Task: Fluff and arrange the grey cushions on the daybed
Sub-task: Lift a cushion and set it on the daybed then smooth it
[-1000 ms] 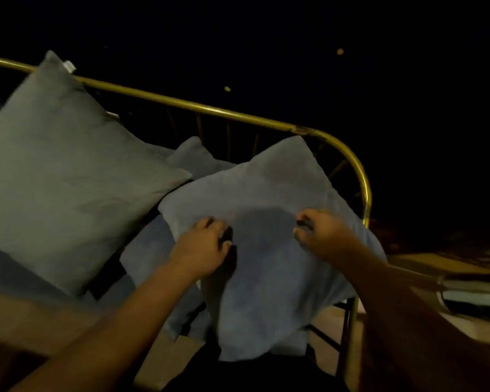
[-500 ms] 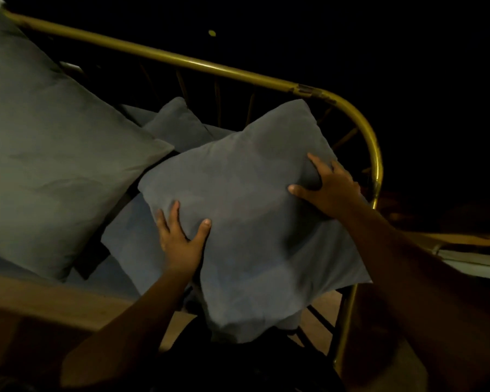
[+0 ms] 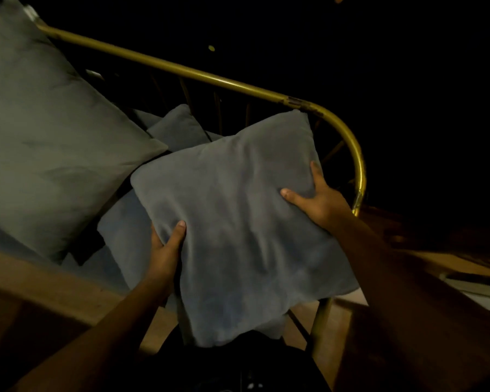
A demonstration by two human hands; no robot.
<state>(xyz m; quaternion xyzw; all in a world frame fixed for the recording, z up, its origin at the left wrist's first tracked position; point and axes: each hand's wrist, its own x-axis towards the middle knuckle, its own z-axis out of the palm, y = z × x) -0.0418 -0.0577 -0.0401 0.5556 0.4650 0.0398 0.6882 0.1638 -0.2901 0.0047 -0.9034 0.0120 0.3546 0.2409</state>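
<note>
Head view: I see a grey cushion (image 3: 238, 230) held at frame centre, tilted like a diamond. My left hand (image 3: 164, 250) clamps its 9 o'clock edge, thumb on the front, other fingers hidden behind. My right hand (image 3: 320, 202) grips the 3 o'clock edge, thumb and one finger pressing the fabric. A larger cushion (image 3: 54, 142) leans at 10 o'clock against the brass daybed rail (image 3: 238, 83).

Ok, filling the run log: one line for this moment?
step: fluffing | left hand: grips cushion left edge | right hand: grips right edge | cushion: held by rail
</note>
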